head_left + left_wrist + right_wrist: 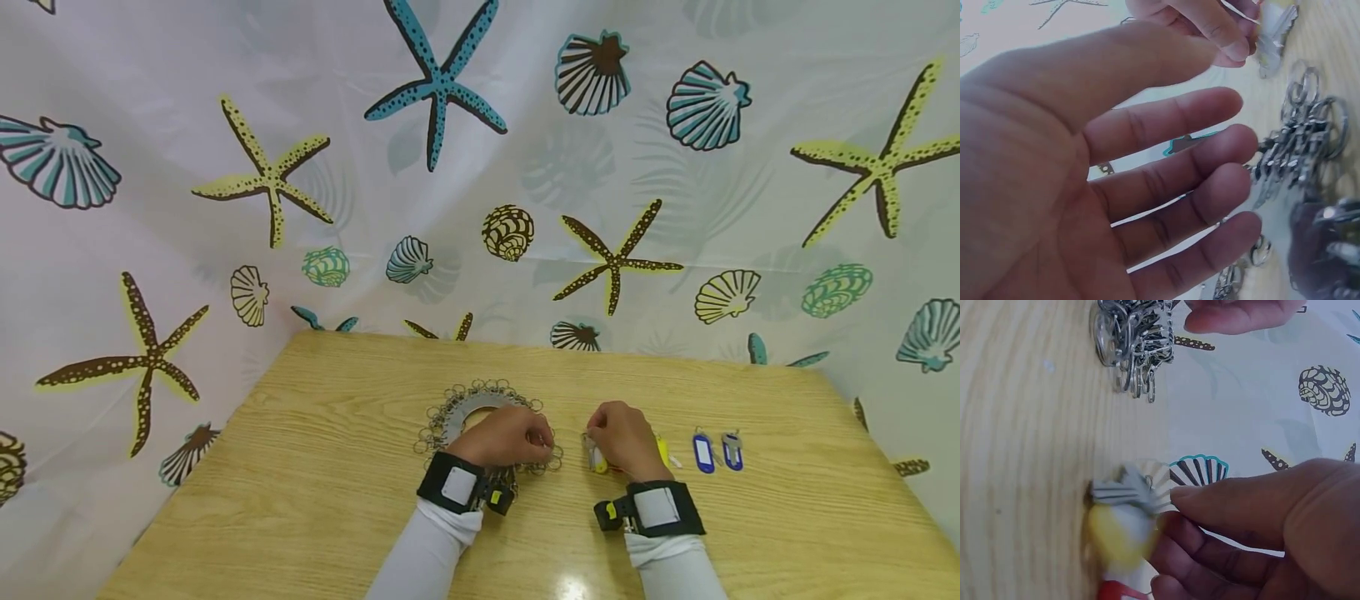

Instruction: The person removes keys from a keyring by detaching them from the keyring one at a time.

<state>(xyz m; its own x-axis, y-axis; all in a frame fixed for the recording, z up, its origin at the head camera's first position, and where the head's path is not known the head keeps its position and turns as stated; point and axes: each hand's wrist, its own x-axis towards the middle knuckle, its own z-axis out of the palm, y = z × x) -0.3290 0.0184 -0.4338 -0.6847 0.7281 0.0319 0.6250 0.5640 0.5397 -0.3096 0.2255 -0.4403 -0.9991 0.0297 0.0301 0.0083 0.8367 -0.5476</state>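
Observation:
My left hand (506, 435) hovers over the right side of a ring-shaped metal plate (452, 421) with many small metal rings (1297, 144) and clasps along its edge. In the left wrist view its fingers are spread, gently bent, and hold nothing. To the right, my right hand (626, 437) pinches between thumb and forefinger the top of a yellow key tag (1119, 537) with keys (1124, 494) on it. Tag and keys look blurred in the right wrist view, close to the tabletop. Part of a red tag (1115, 590) shows just below the yellow one.
Two blue key tags (703, 452) with keys lie on the wooden table (337, 467) right of my right hand. Another yellow tag (662, 450) is partly hidden behind that hand. A white curtain (360, 167) printed with shells and starfish stands behind the table.

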